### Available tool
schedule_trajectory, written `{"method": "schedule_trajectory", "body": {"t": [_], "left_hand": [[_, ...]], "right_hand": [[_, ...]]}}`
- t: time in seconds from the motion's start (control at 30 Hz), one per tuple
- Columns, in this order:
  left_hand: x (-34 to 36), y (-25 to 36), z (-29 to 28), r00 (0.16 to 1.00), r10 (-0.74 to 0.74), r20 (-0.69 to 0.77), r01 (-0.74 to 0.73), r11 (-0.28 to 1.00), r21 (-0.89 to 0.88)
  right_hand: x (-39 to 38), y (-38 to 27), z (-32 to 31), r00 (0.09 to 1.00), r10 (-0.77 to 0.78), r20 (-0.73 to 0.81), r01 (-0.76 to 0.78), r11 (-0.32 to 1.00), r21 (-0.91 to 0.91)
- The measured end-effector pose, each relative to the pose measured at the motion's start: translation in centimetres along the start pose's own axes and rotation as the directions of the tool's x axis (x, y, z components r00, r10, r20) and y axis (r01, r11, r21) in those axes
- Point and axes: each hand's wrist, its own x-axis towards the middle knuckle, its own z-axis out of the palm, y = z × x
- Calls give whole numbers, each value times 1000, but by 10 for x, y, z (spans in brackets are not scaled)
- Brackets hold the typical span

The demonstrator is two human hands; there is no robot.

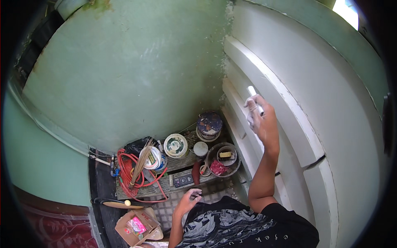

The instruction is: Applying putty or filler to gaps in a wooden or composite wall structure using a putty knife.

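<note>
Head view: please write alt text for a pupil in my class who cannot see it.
A person's right hand holds a slim white object up before pale ledges, while the left hand is low and looks empty. Buckets, a basin and a red hose sit by a green wall.

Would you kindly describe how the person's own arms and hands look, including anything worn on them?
Both the right hand and the left hand are ungloved, with whitish smears on the fingers. No watch or bracelet shows. The black fabric shirt with a pale grey print has a short sleeve on the right arm.
</note>
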Motion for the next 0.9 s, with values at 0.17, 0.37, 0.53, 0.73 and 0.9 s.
{"method": "schedule_trajectory", "body": {"t": [0.17, 0.37, 0.53, 0.73, 0.9], "left_hand": [[-7, -5, 0, 997, -16, -74, 17, 1000, 8], [-13, -24, 3, 985, -20, -173, 15, 999, -32], [-26, -20, 9, 964, -53, -262, 46, 998, -31], [-33, -17, 11, 919, -36, -394, 45, 999, 13], [-40, -6, 14, 891, -28, -454, 33, 999, 4]], "right_hand": [[39, 22, 33, 854, -203, -478, 227, 974, -9], [110, 36, 70, 891, -360, -276, 345, 933, -105], [176, 42, 105, 960, -279, 28, 279, 960, -20], [243, 69, 148, 917, -322, -235, 294, 944, -148], [262, 53, 164, 893, -370, -257, 369, 928, -52]]}}
